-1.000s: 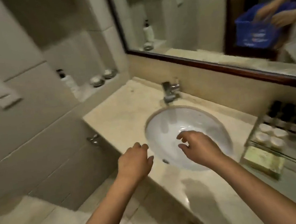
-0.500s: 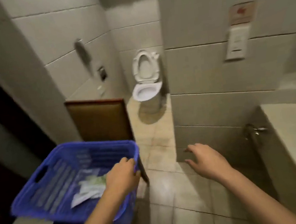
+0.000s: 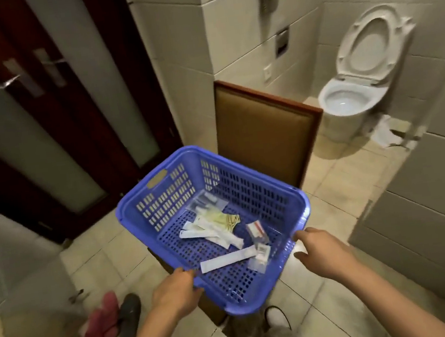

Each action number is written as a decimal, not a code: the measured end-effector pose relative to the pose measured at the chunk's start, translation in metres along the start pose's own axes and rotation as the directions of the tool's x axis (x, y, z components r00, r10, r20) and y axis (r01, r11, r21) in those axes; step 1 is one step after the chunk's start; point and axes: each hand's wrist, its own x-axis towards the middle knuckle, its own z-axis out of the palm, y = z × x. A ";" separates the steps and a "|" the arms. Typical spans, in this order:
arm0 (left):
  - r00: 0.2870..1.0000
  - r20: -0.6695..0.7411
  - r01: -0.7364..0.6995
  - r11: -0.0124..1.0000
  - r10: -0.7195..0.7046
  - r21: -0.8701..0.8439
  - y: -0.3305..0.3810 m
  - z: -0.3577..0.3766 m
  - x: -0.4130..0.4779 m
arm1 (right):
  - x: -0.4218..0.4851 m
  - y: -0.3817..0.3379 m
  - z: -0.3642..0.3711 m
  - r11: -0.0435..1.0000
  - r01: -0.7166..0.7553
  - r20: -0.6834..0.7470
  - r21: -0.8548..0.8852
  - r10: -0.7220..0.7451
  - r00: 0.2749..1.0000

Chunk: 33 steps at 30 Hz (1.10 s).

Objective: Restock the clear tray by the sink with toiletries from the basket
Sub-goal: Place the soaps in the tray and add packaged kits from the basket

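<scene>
There is one wide-angle view, worn on the person's head and tilted forward and down at the floor (image 3: 330,182). The blue basket (image 3: 163,204) sits close at frame centre. The doors (image 3: 38,107) at upper left and the toilet (image 3: 348,98) at upper right stand farther off.

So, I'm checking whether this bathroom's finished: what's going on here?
A person stands over a blue basket that sits on a brown chair. Their left hand grips the basket's near rim. The right hand, fingers loose, reaches to the right rim. White and clear toiletry packets lie in the basket, and neither hand holds one yet.
</scene>
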 end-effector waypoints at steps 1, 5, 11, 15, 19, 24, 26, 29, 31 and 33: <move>1.000 0.017 0.025 1.000 -0.025 -0.005 0.000 -0.004 0.012 | 0.017 0.002 -0.002 1.000 0.017 0.029 -0.012 -0.017 0.999; 0.986 0.112 0.128 0.991 -0.123 -0.037 0.013 -0.025 0.072 | 0.096 0.019 -0.021 0.997 0.055 0.137 -0.049 -0.048 0.989; 0.965 0.236 0.151 0.979 -0.116 -0.137 0.056 -0.044 0.149 | 0.197 0.034 -0.028 0.996 0.085 0.265 -0.033 -0.073 0.961; 0.964 0.240 0.181 0.948 -0.118 -0.262 0.067 -0.038 0.182 | 0.253 0.015 -0.002 0.989 0.149 0.367 0.000 -0.139 0.920; 0.934 0.332 0.242 0.921 -0.135 -0.305 0.054 -0.013 0.214 | 0.292 -0.004 0.039 0.972 0.236 0.428 0.004 -0.215 0.878; 0.905 0.405 0.286 0.892 -0.131 -0.351 0.040 0.025 0.276 | 0.346 -0.014 0.111 0.973 0.218 0.529 -0.076 -0.146 0.836; 0.922 0.368 0.290 0.843 -0.119 -0.453 0.042 0.037 0.302 | 0.365 -0.013 0.139 0.982 0.158 0.545 -0.102 -0.078 0.835; 0.948 0.278 0.284 0.798 -0.153 -0.532 0.048 0.062 0.342 | 0.389 -0.011 0.182 0.993 0.063 0.562 -0.097 0.002 0.827; 0.963 0.214 0.258 0.803 -0.166 -0.538 0.053 0.077 0.361 | 0.403 -0.012 0.200 0.997 0.051 0.524 -0.064 -0.010 0.851; 0.979 0.123 0.201 0.797 -0.159 -0.570 0.056 0.090 0.379 | 0.421 -0.014 0.217 0.997 0.070 0.443 -0.013 -0.057 0.895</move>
